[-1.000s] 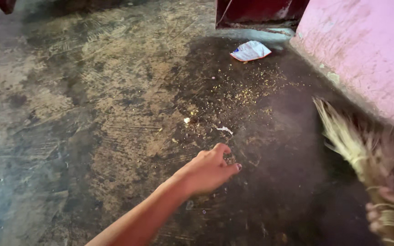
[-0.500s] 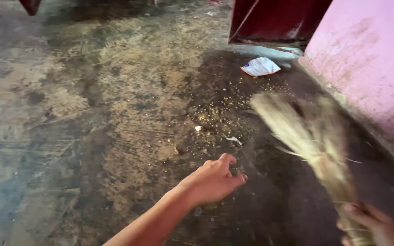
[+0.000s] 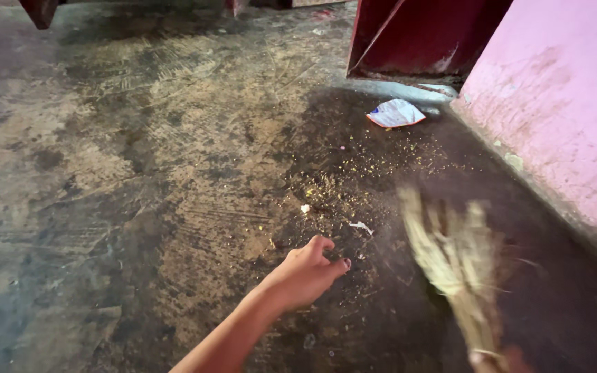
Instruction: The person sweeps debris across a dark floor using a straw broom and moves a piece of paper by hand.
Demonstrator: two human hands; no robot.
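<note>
My left hand [image 3: 305, 273] reaches out low over the dirty concrete floor [image 3: 139, 179]. Its fingers are loosely curled and hold nothing. Just past its fingertips lie small white scraps [image 3: 361, 226] and a scatter of yellowish crumbs [image 3: 354, 173]. A straw hand broom [image 3: 454, 259] is blurred with motion to the right of that hand, bristles pointing away from me. Only a sliver of my right hand [image 3: 502, 359] shows at the bottom edge, gripping the broom's bound handle.
A crumpled white and blue wrapper [image 3: 395, 112] lies farther off near the corner. A pink wall [image 3: 561, 117] runs along the right side. A dark red metal structure [image 3: 423, 34] stands at the back.
The broom swung left across the crumbs, then back toward the right and closer to me. My left hand stayed extended, shifting slightly. My right hand has slipped nearly out of view.
</note>
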